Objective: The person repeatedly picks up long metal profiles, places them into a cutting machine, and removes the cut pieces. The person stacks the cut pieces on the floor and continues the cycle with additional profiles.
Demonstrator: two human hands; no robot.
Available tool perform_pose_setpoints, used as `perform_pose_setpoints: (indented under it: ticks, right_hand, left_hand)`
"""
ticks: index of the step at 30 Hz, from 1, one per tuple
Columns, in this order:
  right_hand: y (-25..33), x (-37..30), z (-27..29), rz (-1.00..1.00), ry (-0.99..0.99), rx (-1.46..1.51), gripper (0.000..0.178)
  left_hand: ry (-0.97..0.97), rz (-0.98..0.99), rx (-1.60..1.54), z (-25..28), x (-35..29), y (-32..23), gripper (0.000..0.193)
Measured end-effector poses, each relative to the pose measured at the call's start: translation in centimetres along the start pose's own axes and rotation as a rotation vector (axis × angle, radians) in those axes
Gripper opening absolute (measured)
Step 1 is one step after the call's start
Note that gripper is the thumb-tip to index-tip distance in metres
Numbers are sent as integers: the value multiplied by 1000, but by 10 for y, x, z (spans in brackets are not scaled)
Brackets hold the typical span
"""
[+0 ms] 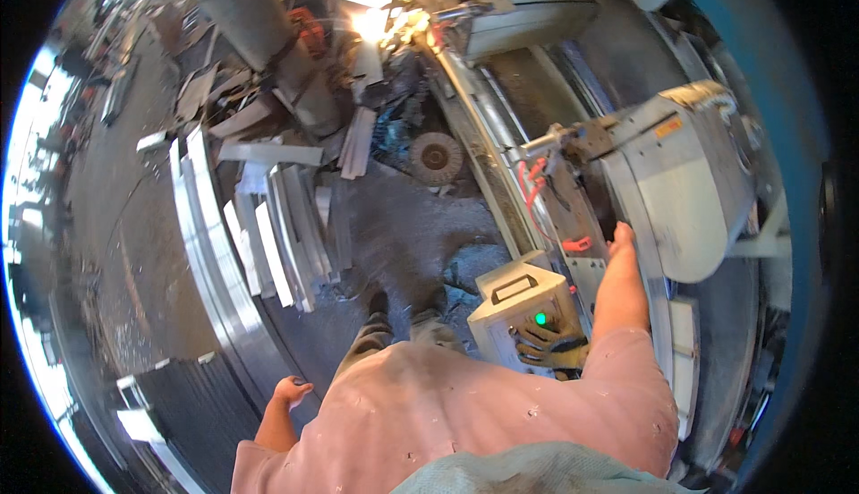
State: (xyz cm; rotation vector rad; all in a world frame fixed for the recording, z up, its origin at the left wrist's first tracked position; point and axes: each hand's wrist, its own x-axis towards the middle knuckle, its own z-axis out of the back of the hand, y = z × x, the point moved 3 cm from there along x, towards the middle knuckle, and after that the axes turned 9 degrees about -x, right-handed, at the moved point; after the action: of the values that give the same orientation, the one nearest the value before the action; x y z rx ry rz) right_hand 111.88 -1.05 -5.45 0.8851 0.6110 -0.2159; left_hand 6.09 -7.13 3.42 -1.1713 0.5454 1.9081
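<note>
Head cam: right hand (621, 238) is out by the pale machine housing (684, 181) over on the right, can't tell if it's gripping anything. Housing's got an orange sticker (667, 127), print too small to read. Left hand (291, 392) is down low, fingers kinda curled, can't tell if it's holding something. Yellowish gloves (548, 348) are on the control box (501, 308), near its lit green button (540, 319).

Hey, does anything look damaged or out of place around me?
Yes. A yellowish work glove lies across the control box, partly covering its panel below the lit green light, an odd resting place. The pink shirt also has scattered small marks, possibly holes.
</note>
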Motion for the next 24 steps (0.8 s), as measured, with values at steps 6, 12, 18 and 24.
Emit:
perform_pose_setpoints:
  ticks: [6, 12, 18, 24]
  right_hand:
    - [8, -8, -6, 43, 49, 196, 68]
    - [18, -41, -7, -1, -21, 123, 91]
    - [32, -85, 17, 243, -140, -194, 110]
    - [51, -130, 35, 276, -60, -509, 73]
  left_hand:
    - [-46, -34, 35, -19, -20, -9, 80]
    - [-73, -180, -142, 0, -21, -74, 75]
    - [-33, -281, -201, 15, -11, -121, 73]
    - [-6, -277, -89, 18, 7, -120, 79]
